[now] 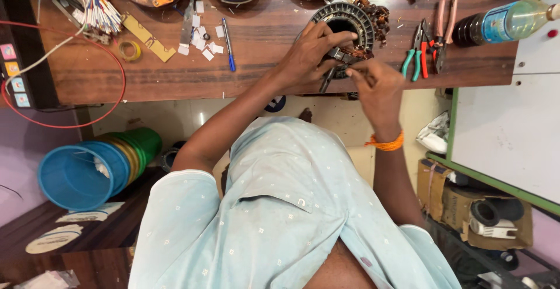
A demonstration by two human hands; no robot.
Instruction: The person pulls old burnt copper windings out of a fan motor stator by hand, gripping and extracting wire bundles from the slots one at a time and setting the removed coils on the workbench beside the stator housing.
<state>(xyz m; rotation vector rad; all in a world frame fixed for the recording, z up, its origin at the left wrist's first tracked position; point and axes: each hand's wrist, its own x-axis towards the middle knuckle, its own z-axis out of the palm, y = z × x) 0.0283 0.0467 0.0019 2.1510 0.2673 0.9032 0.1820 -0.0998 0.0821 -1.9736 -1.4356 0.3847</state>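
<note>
- Motor core [350,23], a ribbed metal ring with copper wire bunched along its right and lower side, lies on the wooden bench [256,67] at upper centre of the frame.
- Left hand [312,52] rests on the ring's lower left edge, fingers curled over it and over a small metal tool [338,61] whose handles point down off the bench edge.
- Right hand [379,87] sits just below and right of the ring, fingertips pinched together at the wire; what they grip is too small to tell.
- Pliers [429,46] with green, red and pink handles lie right of the ring, a plastic bottle [504,23] beyond them.
- Blue pen [227,44], white paper scraps [201,35] and a tape roll [128,49] lie to the left.
- Red cable [119,84] loops at far left.
- Stacked plastic baskets [87,172] sit at lower left.
</note>
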